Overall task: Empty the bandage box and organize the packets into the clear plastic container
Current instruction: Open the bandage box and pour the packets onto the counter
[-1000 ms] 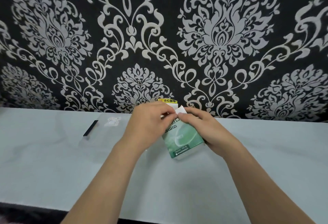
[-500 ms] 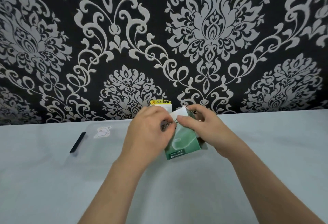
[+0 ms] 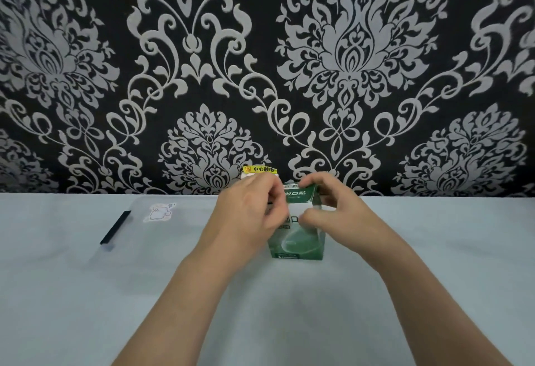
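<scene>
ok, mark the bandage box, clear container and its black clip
bandage box (image 3: 298,242): head view, lower half of the green front face.
clear container (image 3: 156,235): head view, bare clear panel near its middle.
black clip (image 3: 115,227): head view, middle of the strip.

1. The green box stands on the pale table.
2. The left hand and right hand both grip its top.
3. A clear container lies well apart, left.

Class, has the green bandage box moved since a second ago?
Yes. Against the yellow warning label behind it, the bandage box has shifted slightly right and turned from slanted to square-on.
</scene>
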A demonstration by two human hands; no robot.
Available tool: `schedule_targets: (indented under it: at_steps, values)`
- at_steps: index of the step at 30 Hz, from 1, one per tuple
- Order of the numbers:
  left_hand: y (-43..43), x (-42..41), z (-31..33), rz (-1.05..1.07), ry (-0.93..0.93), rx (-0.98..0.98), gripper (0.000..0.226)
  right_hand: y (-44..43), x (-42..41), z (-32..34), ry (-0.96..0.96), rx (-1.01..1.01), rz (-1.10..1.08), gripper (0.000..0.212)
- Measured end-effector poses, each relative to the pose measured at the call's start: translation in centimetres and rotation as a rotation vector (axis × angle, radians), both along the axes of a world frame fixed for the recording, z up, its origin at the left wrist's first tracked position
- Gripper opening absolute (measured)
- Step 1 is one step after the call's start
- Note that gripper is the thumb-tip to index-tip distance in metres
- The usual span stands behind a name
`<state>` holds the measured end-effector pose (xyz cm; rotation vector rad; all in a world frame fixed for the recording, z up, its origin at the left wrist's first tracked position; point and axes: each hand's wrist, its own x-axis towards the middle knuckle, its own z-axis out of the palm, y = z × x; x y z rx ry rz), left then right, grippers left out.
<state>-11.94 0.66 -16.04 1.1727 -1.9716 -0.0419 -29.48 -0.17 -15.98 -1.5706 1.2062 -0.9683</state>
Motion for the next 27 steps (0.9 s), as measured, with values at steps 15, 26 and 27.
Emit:
schedule_targets:
  at_steps: [15,26,27]
  values:
    - [0.9,0.3,1.3,-0.130,0.191,0.600,0.043,-0.2,-2.8,0.6,-0.208,0.117,0.231,0.090]
    - [1.5,1.2,1.9,-0.286,0.314,0.612,0.021,-0.1,-2.2,1.2,-0.221,0.091,0.272,0.079]
    - [1.5,1.2,1.8,-0.282,0.306,0.608,0.021,-0.1,-2.2,1.2,-0.209,0.092,0.280,0.077]
